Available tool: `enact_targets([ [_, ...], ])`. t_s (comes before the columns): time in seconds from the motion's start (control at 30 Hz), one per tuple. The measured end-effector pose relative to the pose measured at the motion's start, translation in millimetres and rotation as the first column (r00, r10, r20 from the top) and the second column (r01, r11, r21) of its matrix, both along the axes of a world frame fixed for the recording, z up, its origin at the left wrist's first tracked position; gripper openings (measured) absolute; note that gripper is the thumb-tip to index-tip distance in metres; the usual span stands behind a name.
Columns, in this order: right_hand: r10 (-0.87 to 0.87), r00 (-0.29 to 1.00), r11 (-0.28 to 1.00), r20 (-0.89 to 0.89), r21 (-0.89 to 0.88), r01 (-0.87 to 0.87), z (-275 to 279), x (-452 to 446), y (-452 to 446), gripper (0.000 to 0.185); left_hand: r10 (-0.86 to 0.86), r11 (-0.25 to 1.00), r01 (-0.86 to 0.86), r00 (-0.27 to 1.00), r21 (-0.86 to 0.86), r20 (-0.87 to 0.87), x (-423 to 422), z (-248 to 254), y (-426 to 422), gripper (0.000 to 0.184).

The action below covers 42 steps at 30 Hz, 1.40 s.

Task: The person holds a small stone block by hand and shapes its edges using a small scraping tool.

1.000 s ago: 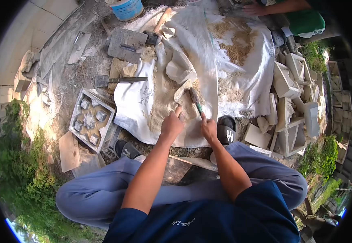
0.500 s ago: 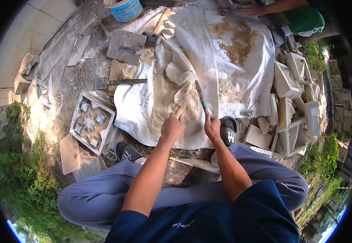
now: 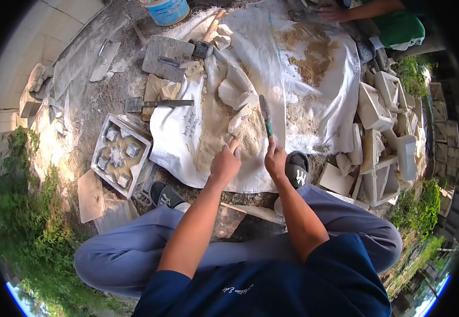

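My right hand [image 3: 275, 160] is closed round the green handle of a long, narrow grey tool that looks like a file [image 3: 265, 111]. It points away from me, along the right side of a rough pale stone piece [image 3: 244, 119]. My left hand [image 3: 225, 165] is closed at the near-left edge of that stone, thumb and forefinger against it. Its contact is partly hidden, and pale dust blurs where stone ends and sand begins. Just beyond lies a larger broken stone block [image 3: 237, 88]. Sandy debris covers the white sheet [image 3: 174, 132] beneath.
To the left are a hammer [image 3: 161, 103], a flat trowel [image 3: 167, 57] and a hexagonal mould [image 3: 121, 156]. Another hammer [image 3: 204, 47] and a blue bucket [image 3: 168, 11] stand farther off. Hollow concrete blocks [image 3: 380, 182] are piled right. Another person's hand [image 3: 335, 14] shows at top right.
The stone piece has tilted, showing a narrower upper face. The file has shifted slightly away from me, its tip higher in view. Both hands keep their grip; the camera view has shifted a little.
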State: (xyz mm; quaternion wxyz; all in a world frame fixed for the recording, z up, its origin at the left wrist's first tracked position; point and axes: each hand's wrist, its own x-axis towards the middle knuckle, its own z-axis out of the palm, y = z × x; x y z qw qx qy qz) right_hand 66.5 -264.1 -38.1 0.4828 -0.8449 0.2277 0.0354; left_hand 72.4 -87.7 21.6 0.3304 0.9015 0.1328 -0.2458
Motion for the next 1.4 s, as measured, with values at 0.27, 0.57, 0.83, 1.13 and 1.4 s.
enact_targets([
  [0.27, 0.043, 0.985, 0.999, -0.167, 0.004, -0.043, 12, 4, 3, 0.070, 0.041, 0.998, -0.039, 0.998, 0.044, -0.040, 1, -12, -1, 0.043],
  [0.57, 0.030, 0.977, 0.997, -0.213, -0.058, -0.043, 5, 4, 3, 0.069, 0.012, 1.000, -0.012, 1.000, 0.012, -0.003, 3, 3, -1, 0.048],
  [0.83, 0.060, 0.956, 0.993, -0.286, -0.082, -0.087, -22, -14, -1, 0.069, -0.022, 0.999, 0.023, 0.998, 0.031, -0.056, 5, 4, -1, 0.037],
  [1.13, 0.107, 0.967, 0.982, -0.230, -0.129, -0.139, 6, -30, 13, 0.065, -0.052, 0.998, 0.053, 0.998, 0.025, -0.045, 3, 4, 1, 0.039],
  [1.4, 0.031, 0.995, 0.999, -0.094, 0.022, -0.029, 12, -16, 11, 0.073, 0.045, 0.998, -0.042, 0.995, 0.043, -0.086, 1, -16, 1, 0.040],
])
